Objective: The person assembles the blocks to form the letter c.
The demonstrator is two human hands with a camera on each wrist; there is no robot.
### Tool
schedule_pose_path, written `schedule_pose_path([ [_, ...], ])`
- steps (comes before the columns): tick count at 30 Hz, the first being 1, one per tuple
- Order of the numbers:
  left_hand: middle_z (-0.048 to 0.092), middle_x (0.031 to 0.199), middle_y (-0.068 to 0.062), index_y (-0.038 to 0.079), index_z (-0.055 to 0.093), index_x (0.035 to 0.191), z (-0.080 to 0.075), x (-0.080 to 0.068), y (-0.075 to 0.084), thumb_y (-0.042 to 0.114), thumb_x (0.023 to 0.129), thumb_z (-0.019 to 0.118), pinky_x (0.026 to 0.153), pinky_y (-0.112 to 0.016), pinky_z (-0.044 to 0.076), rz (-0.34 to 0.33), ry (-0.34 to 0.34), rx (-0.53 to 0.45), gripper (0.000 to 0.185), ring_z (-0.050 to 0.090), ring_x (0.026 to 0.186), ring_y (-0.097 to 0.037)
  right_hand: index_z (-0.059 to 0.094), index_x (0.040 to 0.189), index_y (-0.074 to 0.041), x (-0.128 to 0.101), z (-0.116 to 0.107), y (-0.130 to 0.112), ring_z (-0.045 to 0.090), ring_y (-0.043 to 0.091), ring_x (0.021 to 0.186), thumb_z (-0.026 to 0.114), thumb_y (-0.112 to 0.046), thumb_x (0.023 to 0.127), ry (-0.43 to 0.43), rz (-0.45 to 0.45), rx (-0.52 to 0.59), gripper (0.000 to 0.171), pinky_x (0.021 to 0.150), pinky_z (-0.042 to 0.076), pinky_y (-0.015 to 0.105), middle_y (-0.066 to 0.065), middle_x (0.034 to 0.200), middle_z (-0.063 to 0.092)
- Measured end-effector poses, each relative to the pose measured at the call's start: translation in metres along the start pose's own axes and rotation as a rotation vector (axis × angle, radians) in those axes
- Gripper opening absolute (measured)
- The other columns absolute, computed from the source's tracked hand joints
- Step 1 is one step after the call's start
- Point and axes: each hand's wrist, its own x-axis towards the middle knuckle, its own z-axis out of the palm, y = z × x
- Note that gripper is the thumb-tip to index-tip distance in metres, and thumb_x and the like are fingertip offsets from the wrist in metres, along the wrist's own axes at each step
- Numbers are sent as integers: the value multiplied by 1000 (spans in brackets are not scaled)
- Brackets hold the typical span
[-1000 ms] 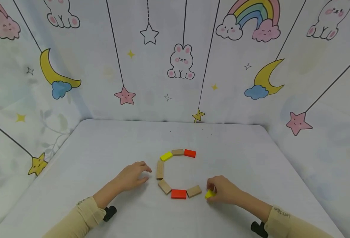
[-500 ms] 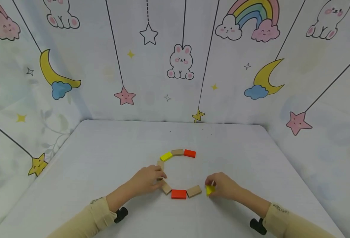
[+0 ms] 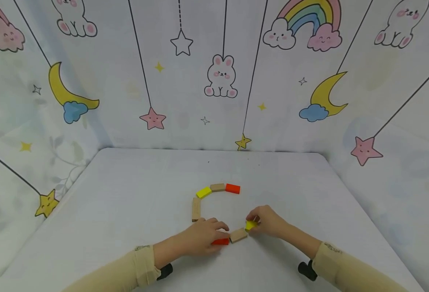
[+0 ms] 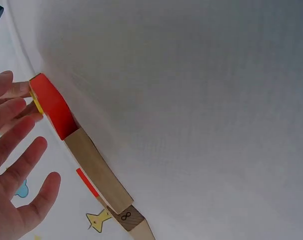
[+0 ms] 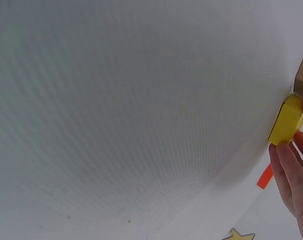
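Observation:
Flat blocks lie in a C-shaped arc on the white table (image 3: 126, 194). Its far end is a red block (image 3: 233, 188), then a wooden one (image 3: 218, 187), a yellow one (image 3: 203, 192) and a long wooden one (image 3: 196, 209). My left hand (image 3: 218, 232) rests with straight fingers on the near red block (image 3: 220, 241) (image 4: 51, 105) and hides the block to its left. A wooden block (image 3: 238, 235) (image 4: 96, 170) follows. My right hand (image 3: 259, 222) pinches a yellow block (image 3: 251, 224) (image 5: 287, 120) at that wooden block's right end, low on the table.
Fabric walls printed with stars, moons and rabbits (image 3: 221, 77) close the table in at the back and both sides. Black wrist mounts (image 3: 165, 271) sit under both sleeves near the front edge.
My left hand slid right from beside the long wooden block onto the near red block. My right hand carried the yellow block up and left, against the wooden block's end.

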Motion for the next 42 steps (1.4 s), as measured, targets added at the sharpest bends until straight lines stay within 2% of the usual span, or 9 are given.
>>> schedule_pose_path([
  [4, 55, 120, 6, 22, 61, 121, 3, 4, 2, 31, 88, 61, 69, -20, 41, 21, -27, 22, 34, 50, 105, -11, 68, 96, -1, 1, 1, 1, 56, 18, 78, 78, -8, 70, -3, 1, 37, 29, 66, 52, 25, 1, 86, 63],
  [12, 56, 115, 9, 21, 63, 116, 1, 6, 6, 32, 87, 61, 69, -19, 39, 22, -69, 38, 31, 49, 104, -9, 68, 96, -1, 0, 2, 3, 55, 18, 77, 78, -8, 70, -8, -12, 53, 29, 65, 51, 23, 1, 85, 62],
  [20, 56, 116, 9, 23, 58, 122, 2, 7, 6, 33, 87, 61, 70, -21, 40, 5, -76, 43, 37, 50, 104, -9, 67, 94, -1, 2, 1, 1, 56, 17, 76, 79, -8, 70, 3, -13, 38, 28, 66, 51, 25, 0, 83, 61],
  [29, 55, 113, 10, 24, 62, 118, 1, 9, 5, 35, 86, 62, 69, -22, 40, 12, -74, 81, 34, 50, 103, -8, 67, 92, -4, 2, 1, -1, 55, 15, 75, 79, -9, 70, -3, 6, 34, 26, 66, 51, 24, -2, 81, 60],
  [31, 56, 115, 8, 24, 62, 119, -2, 9, 2, 37, 87, 60, 71, -24, 41, -25, -75, 70, 35, 50, 104, -10, 67, 91, -5, 2, 0, -1, 55, 15, 76, 79, -12, 70, -7, -1, 27, 25, 66, 51, 23, -2, 80, 60],
  [33, 56, 116, 6, 22, 62, 119, -9, 11, -5, 37, 88, 59, 73, -27, 44, -102, -53, 53, 35, 51, 104, -12, 67, 92, -5, 3, -2, -1, 55, 16, 76, 78, -14, 71, -3, -15, 12, 25, 65, 50, 23, -1, 80, 60],
  [38, 57, 111, -4, 12, 64, 115, -34, 19, -38, 29, 87, 60, 73, -35, 49, -414, 86, -22, 33, 55, 98, -21, 66, 97, -4, 11, -11, -3, 55, 20, 79, 76, -19, 75, 31, -45, -46, 29, 65, 48, 23, 3, 85, 62],
  [40, 58, 107, -7, 8, 64, 112, -41, 21, -54, 24, 87, 62, 72, -36, 49, -503, 136, -86, 29, 57, 94, -23, 66, 99, -4, 17, -15, -4, 55, 20, 80, 75, -20, 76, 42, -54, -65, 30, 67, 49, 23, 5, 89, 63],
  [42, 59, 100, -9, 5, 64, 108, -44, 22, -69, 17, 86, 63, 73, -35, 49, -551, 171, -174, 25, 57, 90, -24, 67, 101, -4, 26, -19, -5, 56, 20, 82, 74, -20, 77, 49, -70, -79, 30, 69, 50, 25, 6, 92, 64],
])
